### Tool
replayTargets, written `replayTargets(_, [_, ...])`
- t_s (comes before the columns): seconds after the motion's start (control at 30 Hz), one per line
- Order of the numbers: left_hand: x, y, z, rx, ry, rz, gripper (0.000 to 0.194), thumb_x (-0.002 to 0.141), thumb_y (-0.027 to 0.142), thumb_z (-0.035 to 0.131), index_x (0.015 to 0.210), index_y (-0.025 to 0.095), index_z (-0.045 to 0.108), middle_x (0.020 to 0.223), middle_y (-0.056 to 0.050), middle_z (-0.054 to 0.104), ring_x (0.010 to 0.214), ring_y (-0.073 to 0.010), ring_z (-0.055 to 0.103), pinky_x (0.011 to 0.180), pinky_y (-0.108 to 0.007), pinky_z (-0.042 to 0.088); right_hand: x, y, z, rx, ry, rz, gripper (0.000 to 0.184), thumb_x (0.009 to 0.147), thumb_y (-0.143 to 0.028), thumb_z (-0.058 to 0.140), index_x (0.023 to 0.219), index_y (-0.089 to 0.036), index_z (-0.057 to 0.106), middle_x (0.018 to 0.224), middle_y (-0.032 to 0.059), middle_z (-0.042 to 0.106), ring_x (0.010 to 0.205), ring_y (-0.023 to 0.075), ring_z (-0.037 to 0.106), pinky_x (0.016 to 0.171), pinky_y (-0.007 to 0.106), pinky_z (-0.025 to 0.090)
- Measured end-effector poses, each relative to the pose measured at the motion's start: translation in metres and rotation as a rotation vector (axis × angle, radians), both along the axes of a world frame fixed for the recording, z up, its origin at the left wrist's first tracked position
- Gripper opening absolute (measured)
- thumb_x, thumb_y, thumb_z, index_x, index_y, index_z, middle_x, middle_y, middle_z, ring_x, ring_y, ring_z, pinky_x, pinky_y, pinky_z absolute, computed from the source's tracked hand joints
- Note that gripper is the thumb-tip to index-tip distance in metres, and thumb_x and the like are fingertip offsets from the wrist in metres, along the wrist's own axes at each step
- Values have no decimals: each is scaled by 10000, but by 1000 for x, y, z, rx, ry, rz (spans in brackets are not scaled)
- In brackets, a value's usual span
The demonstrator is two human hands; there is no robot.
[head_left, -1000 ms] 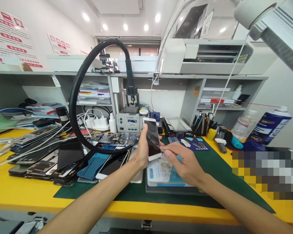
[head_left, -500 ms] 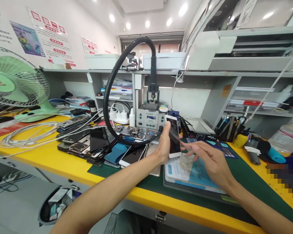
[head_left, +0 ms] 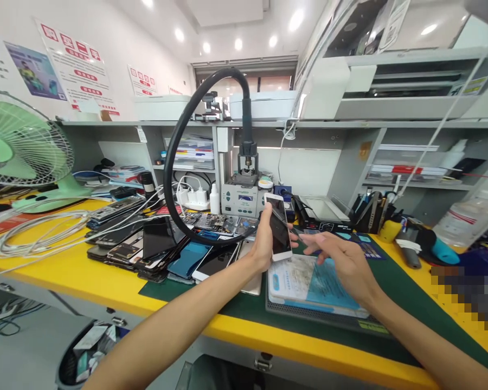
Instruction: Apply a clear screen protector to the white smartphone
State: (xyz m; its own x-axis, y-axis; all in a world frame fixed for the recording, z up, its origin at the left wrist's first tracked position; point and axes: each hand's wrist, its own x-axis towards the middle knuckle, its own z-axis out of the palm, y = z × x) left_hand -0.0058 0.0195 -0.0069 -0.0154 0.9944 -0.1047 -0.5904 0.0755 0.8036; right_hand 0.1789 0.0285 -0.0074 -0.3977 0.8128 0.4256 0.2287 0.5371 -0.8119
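Observation:
My left hand [head_left: 264, 238] is closed round a white-framed smartphone [head_left: 281, 235], thumb along its left edge and fingertips showing past its right side. The phone is tilted upright, its dark screen facing me. Just right of it is my right hand [head_left: 341, 260], fingers stretched loosely toward the phone and apart from each other. I can make out nothing held in it. Below both hands lies a blue and white booklet [head_left: 321, 287] on a dark grey perforated tray or pad [head_left: 293, 307].
Stacked phones and phone parts [head_left: 134, 244] lie to the left. A black hose [head_left: 171, 151] arches from a grey soldering or hot-air station [head_left: 241, 200]. White cables [head_left: 40, 233] and a green fan [head_left: 36, 151] stand farther left. A pen holder [head_left: 370, 212] and plastic bottle [head_left: 463, 222] are on the right.
The whole view has shifted slightly, so things appear a little farther left. My left hand still grips the phone. My right hand stays beside it, its fingers slightly changed in pose.

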Motion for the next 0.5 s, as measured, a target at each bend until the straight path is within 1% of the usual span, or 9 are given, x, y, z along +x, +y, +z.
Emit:
replayTargets(0.07, [0,2,-3,35,-30,20,746,935,798,364,899,135,704,774,-122,750,670,-228,728,568,-290,564,-2,-2,1,-4,-2,1,498,1001,-573,494,1131,-220,820,988,106,741,852,236,648,652,335,492])
replayTargets(0.1, [0,2,-3,44,-41,28,729,939,787,375,911,137,703,775,-116,749,654,-222,723,555,-289,564,-3,-4,2,1,-4,-4,505,999,-574,490,1119,-212,821,981,106,735,845,234,641,653,336,485])
replayTargets(0.17, [1,1,-3,51,-44,45,713,947,769,384,923,132,704,773,-120,746,632,-222,716,561,-307,582,-5,-6,4,12,-13,-13,515,988,-585,493,1054,-199,828,931,100,722,789,222,619,661,343,473])
replayTargets(0.23, [2,-1,-1,58,-43,70,700,949,756,399,914,126,702,780,-125,746,628,-226,716,603,-336,610,-6,-7,5,3,-19,0,517,981,-590,492,1013,-193,822,917,99,717,808,229,624,670,344,471])
replayTargets(0.27, [3,-2,0,67,-46,84,682,952,743,412,910,127,701,789,-124,748,640,-228,719,630,-348,621,-6,-8,6,-11,-19,14,511,982,-582,487,1032,-192,814,944,102,723,843,238,635,672,341,473])
replayTargets(0.37, [3,-5,2,81,-42,110,650,970,708,414,915,129,706,801,-119,753,703,-243,739,695,-368,633,-6,-7,7,-80,-9,58,481,991,-524,470,1172,-189,765,1078,109,734,930,248,657,673,332,485])
replayTargets(0.5, [3,-7,2,78,54,117,677,969,704,413,910,108,727,768,-122,752,765,-259,754,745,-359,621,-5,-3,6,-147,12,103,419,981,-467,494,1171,-193,748,1111,108,728,952,244,667,695,328,506])
